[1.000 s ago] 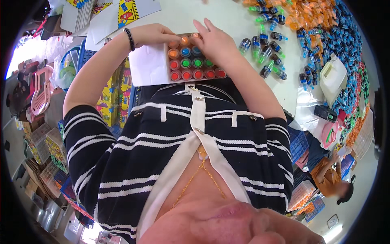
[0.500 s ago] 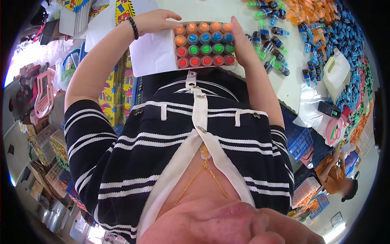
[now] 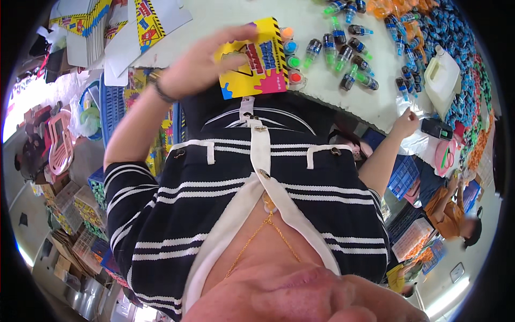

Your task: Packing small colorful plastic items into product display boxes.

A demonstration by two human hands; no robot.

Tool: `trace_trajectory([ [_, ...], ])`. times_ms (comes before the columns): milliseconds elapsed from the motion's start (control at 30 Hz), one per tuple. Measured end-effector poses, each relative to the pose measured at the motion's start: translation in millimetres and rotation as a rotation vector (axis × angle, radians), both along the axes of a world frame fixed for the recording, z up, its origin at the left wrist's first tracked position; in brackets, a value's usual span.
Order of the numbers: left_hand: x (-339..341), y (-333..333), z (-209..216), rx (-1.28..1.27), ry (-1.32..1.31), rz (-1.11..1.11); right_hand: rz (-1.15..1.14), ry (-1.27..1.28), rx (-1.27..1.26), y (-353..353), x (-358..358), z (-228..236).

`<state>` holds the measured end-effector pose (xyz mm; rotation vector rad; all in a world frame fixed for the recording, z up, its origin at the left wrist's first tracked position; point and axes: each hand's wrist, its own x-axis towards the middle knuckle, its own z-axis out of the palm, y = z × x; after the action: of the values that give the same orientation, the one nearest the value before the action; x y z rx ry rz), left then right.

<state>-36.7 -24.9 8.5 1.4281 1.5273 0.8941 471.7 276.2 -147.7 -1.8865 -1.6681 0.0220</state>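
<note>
A box of small bottles lies on the table edge before me, its printed yellow lid flap (image 3: 271,70) folded over most of the bottles. Along the right side one row of bottles (image 3: 291,47) still shows, with orange, blue, green and red tops. My left hand (image 3: 201,61), blurred, lies over the lid's left part, thumb and fingers apart. Off to the right, my right hand (image 3: 406,123) hangs at the table's edge with its fingers bunched together, beside a clear plastic sheet (image 3: 405,106) and a black boxy object (image 3: 436,129). What its fingertips hold, if anything, is too small to make out.
Loose dark bottles with green and blue ends (image 3: 343,56) lie right of the box. A white jug (image 3: 441,80) stands before heaps of blue and orange bottles. Flat cartons (image 3: 86,32) are stacked at far left. A person in orange-brown (image 3: 444,212) works at lower right.
The white flap on the left has been folded over the bottles, its printed side now up. My left hand moved with it. My right hand left the box's side and went right, nearer me.
</note>
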Motion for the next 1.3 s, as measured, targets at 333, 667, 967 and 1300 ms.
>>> trace_trajectory([
  [333,55,8,-33,0.118,0.985,-0.216,0.018,-0.088,-0.029,-9,46,-24],
  [667,14,15,-38,-0.047,-0.225,0.098,0.252,-0.498,0.648,1,-52,124],
  [967,48,41,-44,0.223,-0.718,0.315,1.349,0.515,0.074,-121,-344,149],
  [1300,21,36,-34,0.347,-1.212,0.798,1.492,0.437,-0.246,-138,-374,154],
])
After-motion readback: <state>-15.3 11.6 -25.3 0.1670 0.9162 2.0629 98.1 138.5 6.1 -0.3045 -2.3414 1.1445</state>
